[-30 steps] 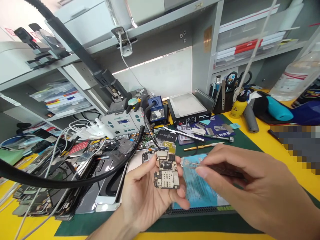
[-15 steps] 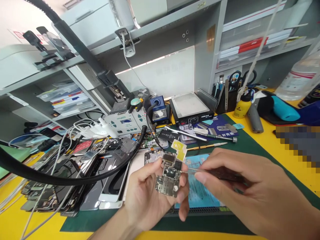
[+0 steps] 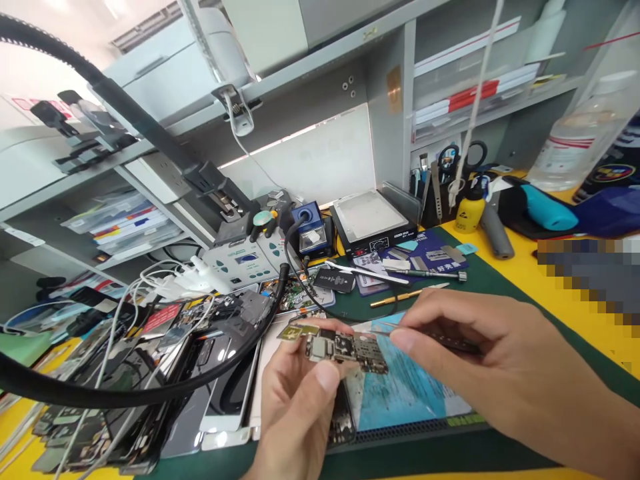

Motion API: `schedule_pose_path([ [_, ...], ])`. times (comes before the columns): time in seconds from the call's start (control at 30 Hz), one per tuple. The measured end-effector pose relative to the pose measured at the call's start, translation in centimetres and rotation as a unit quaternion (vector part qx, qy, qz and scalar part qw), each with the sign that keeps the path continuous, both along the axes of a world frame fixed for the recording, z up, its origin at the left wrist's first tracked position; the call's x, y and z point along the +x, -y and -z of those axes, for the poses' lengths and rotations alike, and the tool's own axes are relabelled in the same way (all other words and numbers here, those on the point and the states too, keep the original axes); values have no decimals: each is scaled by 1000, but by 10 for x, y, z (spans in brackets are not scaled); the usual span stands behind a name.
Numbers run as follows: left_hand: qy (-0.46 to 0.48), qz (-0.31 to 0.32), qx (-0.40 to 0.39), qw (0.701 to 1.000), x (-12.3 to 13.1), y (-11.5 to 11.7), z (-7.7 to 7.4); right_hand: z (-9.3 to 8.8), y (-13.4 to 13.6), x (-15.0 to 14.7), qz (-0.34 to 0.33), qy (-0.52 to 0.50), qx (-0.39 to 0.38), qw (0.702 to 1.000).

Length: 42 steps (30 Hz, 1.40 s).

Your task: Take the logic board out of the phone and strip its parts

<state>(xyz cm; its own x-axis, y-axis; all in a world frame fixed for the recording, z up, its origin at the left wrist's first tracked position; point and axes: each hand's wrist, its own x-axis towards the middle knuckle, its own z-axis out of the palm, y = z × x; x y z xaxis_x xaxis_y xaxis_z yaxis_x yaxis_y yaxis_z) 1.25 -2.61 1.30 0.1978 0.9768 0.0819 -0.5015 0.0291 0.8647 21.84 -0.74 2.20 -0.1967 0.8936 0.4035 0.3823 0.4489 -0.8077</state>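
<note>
Between thumb and fingers, my left hand (image 3: 300, 400) grips a phone circuit board (image 3: 345, 350), tilted, with a yellowish flap (image 3: 295, 331) sticking out at its left end. My right hand (image 3: 495, 367) is closed on a pair of tweezers (image 3: 450, 339), their thin tips pointing left, close to the board's upper edge. Whether the tips touch the board I cannot tell. Under the hands lies a blue, scratched work pad (image 3: 395, 393). Part of an opened phone (image 3: 343, 417) shows below the board, mostly hidden by my left hand.
Phones and screens (image 3: 190, 393) are piled at left beneath a black hose (image 3: 150, 398). Behind stand a hot-air station (image 3: 245, 260), a soldering stand (image 3: 315, 233) and a heating plate (image 3: 373, 217). A brass-handled tool (image 3: 400, 297) lies on the green mat (image 3: 505, 280). A yellow bottle (image 3: 470, 212) stands right.
My left hand has turned the circuit board from upright to nearly sideways, swinging its yellowish flap to the left. The tweezers stay near the board. The whole view has shifted slightly.
</note>
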Motion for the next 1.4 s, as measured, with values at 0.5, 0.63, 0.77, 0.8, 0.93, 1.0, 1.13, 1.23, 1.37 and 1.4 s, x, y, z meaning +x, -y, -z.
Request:
schedule_pose_path([
  [0.5, -48, -63, 70, 994, 1, 6, 2, 3, -1, 1, -4, -16, -1, 1000],
  [0.63, -46, -52, 67, 995, -1, 4, 0, 4, -1, 1, -10, -17, 1, 1000],
  [0.77, -43, -40, 54, 997, 0, 6, -2, 3, 0, 0, -16, -21, 5, 1000],
  [0.8, -45, -35, 50, 997, 1, 7, -2, 3, 0, 0, -16, -20, 6, 1000],
  [0.93, -44, -22, 39, 998, -2, 9, 1, 1, 1, 0, -23, -10, 18, 1000],
  [1.0, -38, -20, 32, 999, -5, 9, 3, 1, 1, 0, -25, -5, 17, 1000],
  [1.13, -48, -4, 28, 998, -9, 8, 5, 2, 1, -1, -34, -6, 23, 999],
  [1.23, -51, -25, 30, 998, -8, 9, 5, 2, 1, 0, -40, 1, 30, 999],
  [1.37, -44, -25, 34, 998, -3, 12, 5, 2, 3, 2, -33, 3, 33, 999],
  [1.4, -44, -21, 35, 998, -3, 12, 5, 2, 4, 3, -36, 5, 33, 999],
])
